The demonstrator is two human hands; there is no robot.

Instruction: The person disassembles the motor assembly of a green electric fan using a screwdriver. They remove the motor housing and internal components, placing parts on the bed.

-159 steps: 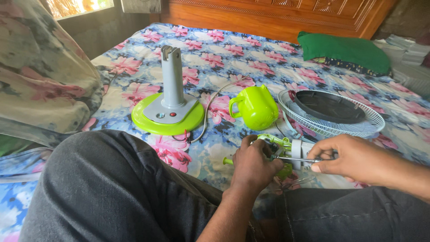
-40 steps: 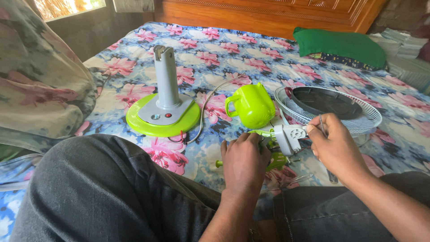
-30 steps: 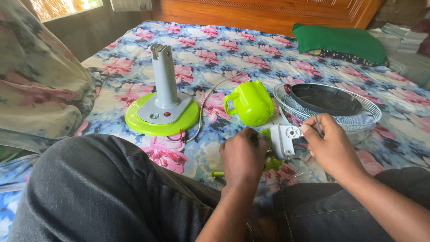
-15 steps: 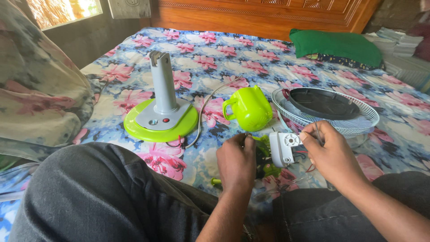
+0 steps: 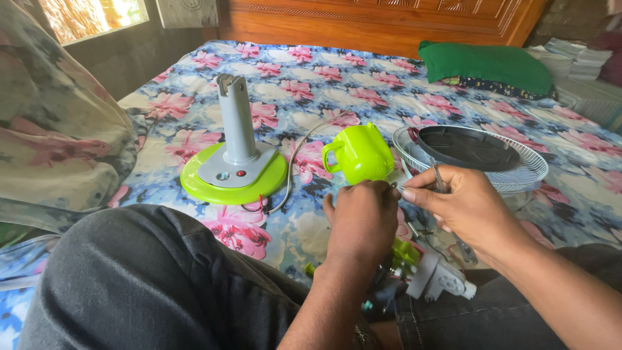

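A bedroom in a home, plainly. Wide bed [image 5: 363, 84] spread with a blue sheet patterned in pink flowers, carved wooden headboard [image 5: 389, 23] running across the far side. Green pillow [image 5: 489, 65] lying against that headboard, a floral quilt [image 5: 52, 123] bunched up at the left. Sunlit window [image 5: 91, 13] in the top left corner above a dark wall. Folded pale linens [image 5: 583, 61] stacked at the far right. Bed serving as the work surface: grey-and-green fan base [image 5: 234, 170], green motor cover [image 5: 361, 154] and white wire fan guard [image 5: 470, 162] scattered over the sheet.
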